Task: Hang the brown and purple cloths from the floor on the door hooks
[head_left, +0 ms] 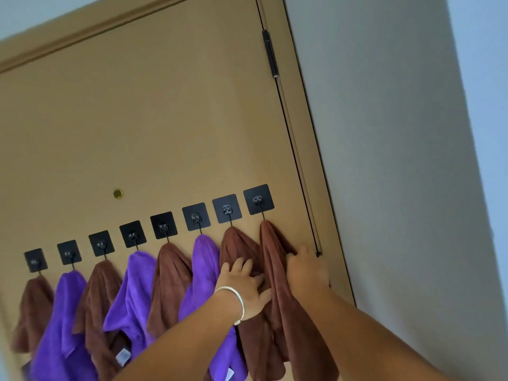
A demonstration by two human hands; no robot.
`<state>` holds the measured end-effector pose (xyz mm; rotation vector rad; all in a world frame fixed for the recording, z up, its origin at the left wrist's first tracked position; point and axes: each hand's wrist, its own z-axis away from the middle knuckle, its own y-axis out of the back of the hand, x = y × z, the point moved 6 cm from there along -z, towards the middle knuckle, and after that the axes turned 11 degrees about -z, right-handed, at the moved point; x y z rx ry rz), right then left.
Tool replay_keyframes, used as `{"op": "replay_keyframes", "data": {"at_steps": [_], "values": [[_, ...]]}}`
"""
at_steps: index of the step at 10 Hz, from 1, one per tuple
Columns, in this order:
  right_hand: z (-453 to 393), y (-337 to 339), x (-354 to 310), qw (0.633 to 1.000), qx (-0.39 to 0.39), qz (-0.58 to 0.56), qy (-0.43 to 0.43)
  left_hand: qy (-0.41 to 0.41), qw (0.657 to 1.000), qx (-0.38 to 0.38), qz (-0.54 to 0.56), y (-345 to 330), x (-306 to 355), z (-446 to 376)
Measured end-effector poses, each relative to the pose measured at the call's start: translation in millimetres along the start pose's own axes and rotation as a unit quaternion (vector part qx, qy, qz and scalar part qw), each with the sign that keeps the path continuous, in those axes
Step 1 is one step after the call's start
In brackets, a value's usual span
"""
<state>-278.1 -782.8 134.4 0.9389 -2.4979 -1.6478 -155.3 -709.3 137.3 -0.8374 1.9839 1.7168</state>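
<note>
- The step in hand looks like the last of the hanging: all eight black adhesive hooks on the door [137,119] carry a cloth, and the hands are settling the two at the hinge end of the row.
- The left hand [244,284], a silver bangle [233,298] on its wrist, lies with fingers spread and fairly straight on the second brown cloth from the end [239,248], pressing it flat against the door; it holds nothing.
- The right hand [305,268] is at the far edge of the end brown cloth [275,265], just beside the door's edge. Its fingers appear curled into the fabric's fold, but the back of the hand hides them, so a true grip is my judgement only.
- That end cloth hangs from the end hook [258,199], straight above the gap between the two hands; its loop seems seated on the hook's stem.
- Away from the left hand, toward the door's other side, purple cloth [204,259], brown, purple, brown, purple and brown hang in turn, each from its own hook.
- The floor is out of view, so I cannot tell whether any cloth is left there.
- Next move, as I judge it: let go gently and see that the end cloth stays hung, pulling down lightly rather than sideways, since a tug could slip the loop off or strain the stuck-on hook.
</note>
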Motion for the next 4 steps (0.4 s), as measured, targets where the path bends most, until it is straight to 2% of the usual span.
{"op": "replay_keyframes", "data": {"at_steps": [1, 2, 3, 4], "values": [[10.9, 12.6, 2.2, 0.999, 0.031, -0.005, -0.021, -0.008, 1.000, 0.000, -0.012, -4.1, 2.3, 16.4], [23.9, 27.4, 8.2, 0.996, 0.072, -0.016, -0.041, -0.024, 0.999, 0.039, 0.006, -6.1, -1.7, 30.0], [36.6, 41.2, 0.3, 0.995, 0.091, -0.023, -0.037, -0.038, 0.995, 0.086, 0.025, -8.8, -12.6, 49.1], [45.0, 51.3, -28.9, 0.994, 0.110, -0.017, 0.009, -0.034, 0.992, 0.116, 0.040, -18.6, -37.2, 67.6]]}}
